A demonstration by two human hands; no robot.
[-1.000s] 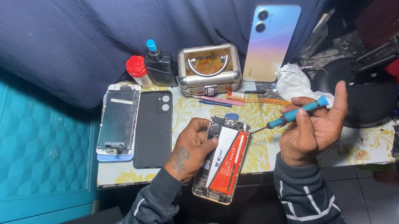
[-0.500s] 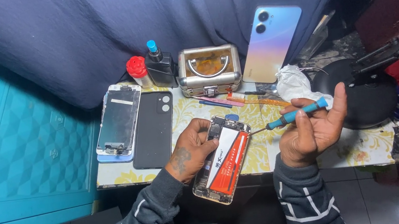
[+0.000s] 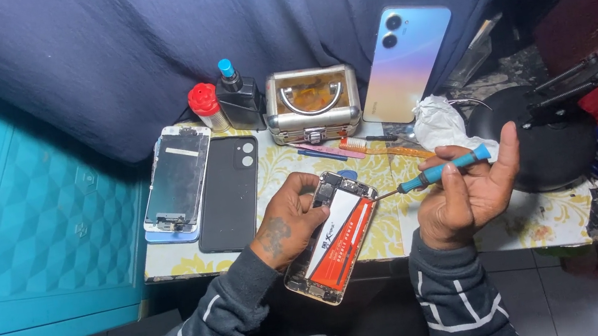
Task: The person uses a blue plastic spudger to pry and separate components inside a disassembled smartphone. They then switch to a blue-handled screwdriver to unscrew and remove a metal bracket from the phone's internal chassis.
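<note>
Head view, looking straight down: the left hand (image 3: 288,225) clamps an opened smartphone (image 3: 331,236) by its upper left edge, its grip closed around the frame, so the exposed inside faces up and the body lies slanted, half over the near edge of the surface (image 3: 529,224). Held that way, the red and white battery (image 3: 341,237) and the parts above it stay steady and open to the tool.

Just right of that grip, the right hand (image 3: 469,194) pinches a blue-handled screwdriver (image 3: 438,171) between thumb and fingers, its grip closed on the handle with the remaining fingers spread. The shaft lies nearly level and points left, its tip meeting the upper right corner of the phone, apparently where a screw sits; the exact contact is too small to tell.

Left of the holding grip, a black back cover (image 3: 228,194) and a detached screen (image 3: 178,180) lie flat side by side, set out of the working space. Beyond the screwdriver grip lie a crumpled white cloth (image 3: 438,123) and thin pink and orange tools (image 3: 359,147). Farther still, against the dark curtain (image 3: 215,30), stand a small metal case (image 3: 312,104), a black bottle with a blue tip (image 3: 237,98), a red-capped container (image 3: 206,104) and a pale blue phone back panel (image 3: 405,61) leaning upright, all within reach.
</note>
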